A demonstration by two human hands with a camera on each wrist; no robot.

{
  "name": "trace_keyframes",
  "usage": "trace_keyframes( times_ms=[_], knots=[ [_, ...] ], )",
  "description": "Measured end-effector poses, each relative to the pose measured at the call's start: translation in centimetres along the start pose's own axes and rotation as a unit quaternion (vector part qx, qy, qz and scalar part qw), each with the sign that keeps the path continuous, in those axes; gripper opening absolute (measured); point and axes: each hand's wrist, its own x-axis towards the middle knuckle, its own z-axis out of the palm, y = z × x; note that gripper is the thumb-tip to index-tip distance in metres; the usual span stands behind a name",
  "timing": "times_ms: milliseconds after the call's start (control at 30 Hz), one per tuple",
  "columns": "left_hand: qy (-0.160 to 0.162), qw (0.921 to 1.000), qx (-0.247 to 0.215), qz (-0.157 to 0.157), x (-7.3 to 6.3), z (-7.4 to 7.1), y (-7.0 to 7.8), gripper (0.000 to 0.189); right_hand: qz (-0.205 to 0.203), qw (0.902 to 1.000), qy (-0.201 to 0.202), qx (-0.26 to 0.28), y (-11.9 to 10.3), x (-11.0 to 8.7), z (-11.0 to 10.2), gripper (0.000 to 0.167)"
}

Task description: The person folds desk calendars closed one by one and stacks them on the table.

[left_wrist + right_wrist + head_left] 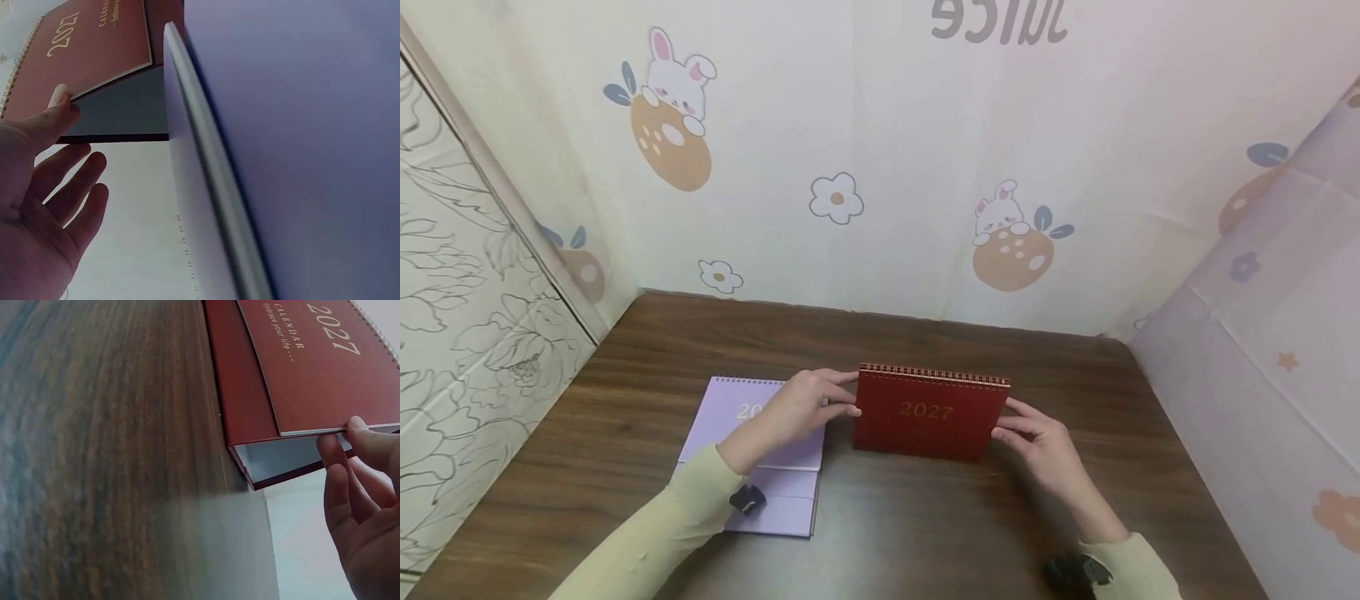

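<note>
A red spiral-bound desk calendar (917, 429) stands upright on the table in the head view, with "2027" in gold on its cover. My left hand (808, 404) holds its left side edge, thumb at the front and fingers behind. At the opposite edge, my right hand (1045, 446) pinches the side; in the right wrist view the thumb lies against the cover's edge with a fingertip under it. The stand of the red calendar (312, 381) is spread into a hollow wedge. A purple desk calendar (778, 510) sits to the left, partly covered by my left arm.
Dark wood-grain table (917, 533) lies beneath both calendars. A white curtain (850, 108) printed with rabbits and flowers hangs behind it, and a floral-lined panel (475, 275) stands at the left. Each wrist wears a small black device.
</note>
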Motion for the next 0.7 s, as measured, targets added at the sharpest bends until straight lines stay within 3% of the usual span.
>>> trace_keyframes(
  times_ms=[433,700],
  knots=[
    [0.005,0.9995,0.023,-0.022,-0.1,0.4,0.5,0.009,0.003,0.9998,0.020,0.001,-0.1,0.0,0.1,0.012],
    [0.016,0.9991,0.040,-0.006,-0.1,-0.4,1.1,0.009,0.020,0.9995,0.023,0.008,-1.4,-0.1,-0.4,0.014]
  ],
)
